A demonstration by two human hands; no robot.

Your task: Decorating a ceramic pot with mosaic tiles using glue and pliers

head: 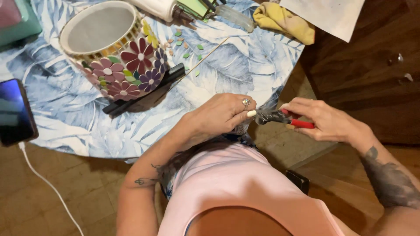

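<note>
My right hand (326, 121) grips red-handled nippers (280, 117) just off the table's edge, jaws pointing left. My left hand (221, 114) has its fingers curled with the fingertips at the jaws; whatever small piece it pinches there is hidden. A round pot (114, 52) covered with mosaic flowers in dark red, pink and purple lies tilted on the leaf-print tablecloth (245, 65), propped against a black bar (144, 89). Small green and orange tile bits (186, 46) are scattered beyond it, next to a thin wooden stick (197, 65).
A phone (14, 111) with a white cable (48, 185) lies at the table's left edge. A yellow rag (284, 21), a white sheet (328, 13), a white bottle (157, 6) and a clear tube (234, 16) sit at the far side. Wooden furniture (367, 70) stands right.
</note>
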